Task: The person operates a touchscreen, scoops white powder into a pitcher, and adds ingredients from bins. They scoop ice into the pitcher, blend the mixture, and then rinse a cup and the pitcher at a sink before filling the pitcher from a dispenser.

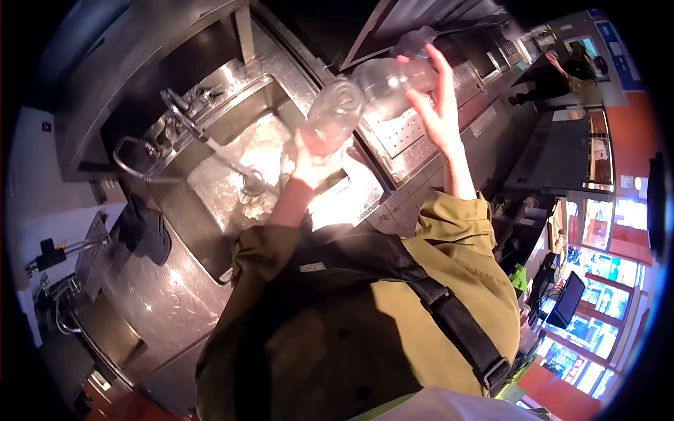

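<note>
Over the right side of the sink, my left hand (pixel 313 165) is closed around a clear, rounded plastic container (pixel 335 112), its fingers partly hidden behind it. My right hand (pixel 440 116) grips a larger clear plastic bottle (pixel 385 85), thumb on the near side and fingers along the far side. The two clear pieces meet or overlap in this view, between my hands. Below and left of them is the steel sink (pixel 200 231), with bright, wet-looking contents in its basin. A spray faucet head (pixel 253 184) hangs over that basin.
A curved metal faucet (pixel 186 119) stands behind the sink. A perforated steel drainboard (pixel 400 133) lies to the right. A dark cloth-like item (pixel 144 235) rests at the sink's left edge. Another person (pixel 562 77) is far off at the upper right, and a monitor (pixel 566 299) stands at right.
</note>
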A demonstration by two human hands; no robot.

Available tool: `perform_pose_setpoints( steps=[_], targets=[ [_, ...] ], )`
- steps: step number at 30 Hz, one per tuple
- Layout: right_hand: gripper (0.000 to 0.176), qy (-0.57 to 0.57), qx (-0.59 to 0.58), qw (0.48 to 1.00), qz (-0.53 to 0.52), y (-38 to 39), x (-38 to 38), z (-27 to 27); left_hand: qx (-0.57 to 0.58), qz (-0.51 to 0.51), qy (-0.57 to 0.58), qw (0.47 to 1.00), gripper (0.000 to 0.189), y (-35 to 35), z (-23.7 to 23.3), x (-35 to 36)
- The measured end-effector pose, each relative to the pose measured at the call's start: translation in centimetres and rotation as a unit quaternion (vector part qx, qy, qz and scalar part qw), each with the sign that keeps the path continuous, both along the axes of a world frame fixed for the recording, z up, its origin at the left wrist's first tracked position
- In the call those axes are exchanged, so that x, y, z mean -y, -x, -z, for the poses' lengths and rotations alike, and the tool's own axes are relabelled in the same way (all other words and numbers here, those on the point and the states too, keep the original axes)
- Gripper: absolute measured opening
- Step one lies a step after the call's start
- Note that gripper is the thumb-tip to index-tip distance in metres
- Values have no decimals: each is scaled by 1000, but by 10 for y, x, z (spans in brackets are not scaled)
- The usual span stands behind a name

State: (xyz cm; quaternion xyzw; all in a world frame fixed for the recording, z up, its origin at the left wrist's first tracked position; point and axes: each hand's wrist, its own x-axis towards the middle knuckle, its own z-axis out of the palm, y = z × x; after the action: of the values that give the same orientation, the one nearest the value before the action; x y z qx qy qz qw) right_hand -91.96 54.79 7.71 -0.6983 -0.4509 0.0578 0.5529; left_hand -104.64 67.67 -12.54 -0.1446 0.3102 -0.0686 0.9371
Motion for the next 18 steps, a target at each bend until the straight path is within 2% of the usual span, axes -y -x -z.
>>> perform_pose_setpoints(
  steps=[1,3,5,7,9,10,11,12,14,15,17,18],
  targets=[
    [60,51,78,996,4,2,0,-10,-74,33,44,996,66,-21,-9,3],
    [59,124,197,972,16,-8,-4,-12,19,23,32,999,71,-52,-30,13],
    [57,164,248,954,37,-25,-3,-3,-40,19,-5,999,67,-80,-45,25],
    [59,190,223,956,28,-41,0,4,-35,50,-67,996,67,-102,-41,31],
    [66,175,237,956,16,-63,9,17,-21,21,-37,999,68,-124,-16,38],
    [72,243,164,956,16,-63,18,8,-20,24,-8,999,75,-144,14,39],
    [74,287,167,942,53,-67,31,10,-11,-33,-94,995,83,-146,23,43],
    [73,227,181,954,68,-75,48,17,51,4,-20,998,87,-155,31,39],
    [71,139,206,966,79,-100,97,41,-133,8,32,991,75,-164,-16,45],
    [69,109,217,967,76,-114,126,54,-134,-55,-2,990,62,-168,-25,51],
    [63,119,139,979,93,-132,191,72,-53,-124,-38,990,71,-189,24,38],
    [60,126,80,985,91,-139,228,84,-55,-162,-128,977,64,-189,7,48]
  ],
)
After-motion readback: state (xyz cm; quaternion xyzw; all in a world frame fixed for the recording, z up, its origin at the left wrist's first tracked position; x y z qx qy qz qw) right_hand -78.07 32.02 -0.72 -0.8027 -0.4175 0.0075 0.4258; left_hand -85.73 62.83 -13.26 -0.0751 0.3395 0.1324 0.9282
